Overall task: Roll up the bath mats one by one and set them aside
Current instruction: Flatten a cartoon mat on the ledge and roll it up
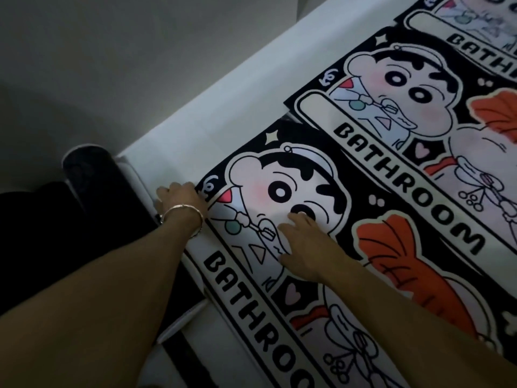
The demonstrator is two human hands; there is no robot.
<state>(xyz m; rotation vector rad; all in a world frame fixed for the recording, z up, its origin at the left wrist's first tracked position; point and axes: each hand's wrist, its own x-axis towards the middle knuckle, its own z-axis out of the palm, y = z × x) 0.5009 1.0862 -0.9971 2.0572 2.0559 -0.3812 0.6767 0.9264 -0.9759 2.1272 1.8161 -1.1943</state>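
Observation:
Three black-and-white cartoon bath mats printed "BATHROOM" lie overlapping in a row on a white surface. The nearest mat (330,247) lies flat under my hands. My left hand (179,197), with a metal bangle on the wrist, grips that mat's far left corner with curled fingers. My right hand (305,242) rests flat on the cartoon face, fingers spread, holding nothing. The second mat (419,130) lies beyond the first, and a third mat (481,29) shows only partly at the top right.
The white surface (223,107) ends in an edge running diagonally at the left, with grey floor (98,65) beyond. A dark shoe (92,175) and dark clothing sit beside that edge near my left arm.

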